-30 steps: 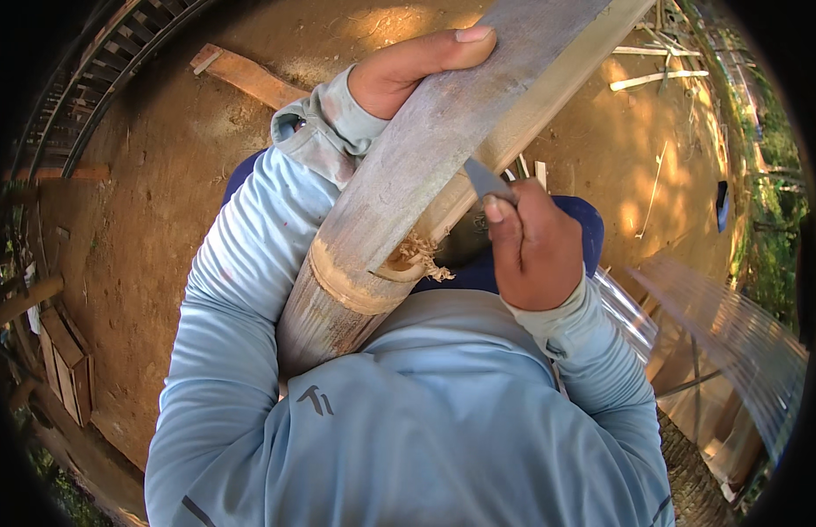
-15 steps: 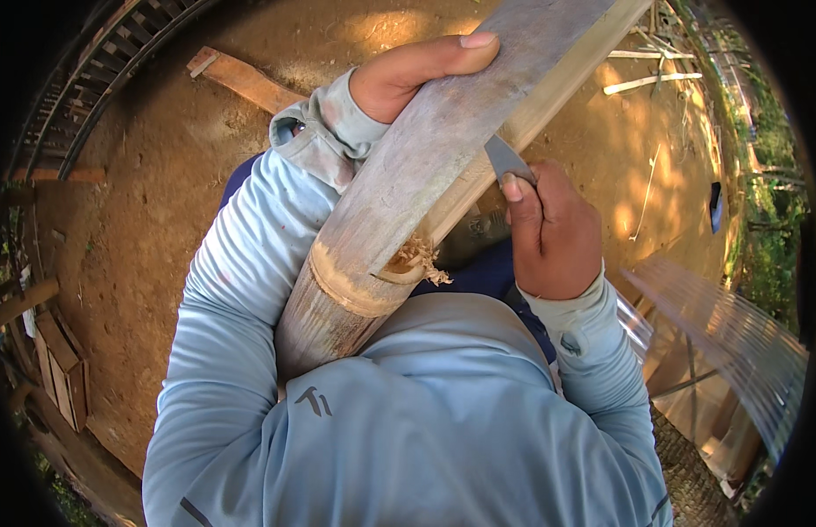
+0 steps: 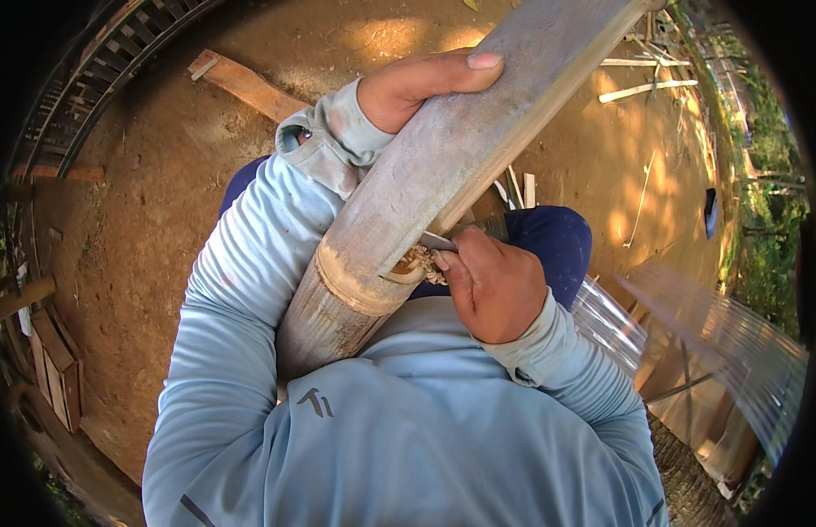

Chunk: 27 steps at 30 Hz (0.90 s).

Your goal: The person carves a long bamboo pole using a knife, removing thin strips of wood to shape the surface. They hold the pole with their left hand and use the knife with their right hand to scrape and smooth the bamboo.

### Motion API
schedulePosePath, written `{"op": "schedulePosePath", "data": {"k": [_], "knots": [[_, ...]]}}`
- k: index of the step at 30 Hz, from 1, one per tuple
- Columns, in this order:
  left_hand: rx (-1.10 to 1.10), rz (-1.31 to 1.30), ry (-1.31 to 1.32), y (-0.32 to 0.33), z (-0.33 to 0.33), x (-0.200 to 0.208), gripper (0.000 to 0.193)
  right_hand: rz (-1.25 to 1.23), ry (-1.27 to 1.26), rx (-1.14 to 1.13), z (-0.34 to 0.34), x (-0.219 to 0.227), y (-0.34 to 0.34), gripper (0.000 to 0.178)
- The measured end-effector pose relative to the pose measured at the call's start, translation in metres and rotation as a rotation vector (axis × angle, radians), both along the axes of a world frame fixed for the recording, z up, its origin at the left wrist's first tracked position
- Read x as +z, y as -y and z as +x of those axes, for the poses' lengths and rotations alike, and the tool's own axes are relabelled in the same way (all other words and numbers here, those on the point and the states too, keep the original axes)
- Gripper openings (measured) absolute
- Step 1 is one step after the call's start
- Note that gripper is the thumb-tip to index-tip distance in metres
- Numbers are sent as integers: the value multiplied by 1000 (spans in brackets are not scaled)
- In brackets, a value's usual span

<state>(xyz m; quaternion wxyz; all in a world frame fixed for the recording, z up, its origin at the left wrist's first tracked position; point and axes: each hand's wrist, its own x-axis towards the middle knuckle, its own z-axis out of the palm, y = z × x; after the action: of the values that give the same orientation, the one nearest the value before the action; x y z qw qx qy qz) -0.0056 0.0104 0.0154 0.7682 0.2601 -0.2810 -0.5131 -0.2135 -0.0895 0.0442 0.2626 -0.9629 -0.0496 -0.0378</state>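
Note:
A thick grey bamboo pole [image 3: 443,158] slants from my lap up past the top right of the view, its lower end against my torso. My left hand [image 3: 425,86] grips it from the far left side, thumb along the top and the other fingers hidden beneath. A lengthwise opening is cut in the pole's right side. Closed round a knife [image 3: 438,241], my right hand [image 3: 500,283] sits at the lower end of that opening; the handle is hidden in the fist. Curled shavings [image 3: 421,263] bunch there beside the pale node ring [image 3: 348,283].
On the brown dirt ground, a wooden board [image 3: 250,85] lies at the upper left. Clear corrugated sheets [image 3: 719,325] are at the right, with thin sticks [image 3: 649,90] at the upper right. A slatted structure [image 3: 118,66] stands far left, above a wooden box [image 3: 58,364].
My right hand has drawn the knife down along the cut towards my body, to the shavings. The pole has rolled slightly, so less of its opening shows. My left hand keeps its grip.

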Motion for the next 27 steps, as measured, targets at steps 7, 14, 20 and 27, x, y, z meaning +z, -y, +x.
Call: {"op": "schedulePosePath", "data": {"k": [7, 14, 20, 27], "knots": [[-177, -191, 30, 1, 16, -16, 52, 7, 0, -78, 4, 5, 0, 14], [20, -65, 83, 2, 4, -4, 46, 32, 28, -104, 9, 8, 12, 16], [-7, -67, 45, 0, 6, -8, 47, 393, -152, -126, -9, -7, 8, 19], [-109, -141, 38, -1, 11, -12, 52, 829, -104, -99, -15, -12, 13, 56]]}}
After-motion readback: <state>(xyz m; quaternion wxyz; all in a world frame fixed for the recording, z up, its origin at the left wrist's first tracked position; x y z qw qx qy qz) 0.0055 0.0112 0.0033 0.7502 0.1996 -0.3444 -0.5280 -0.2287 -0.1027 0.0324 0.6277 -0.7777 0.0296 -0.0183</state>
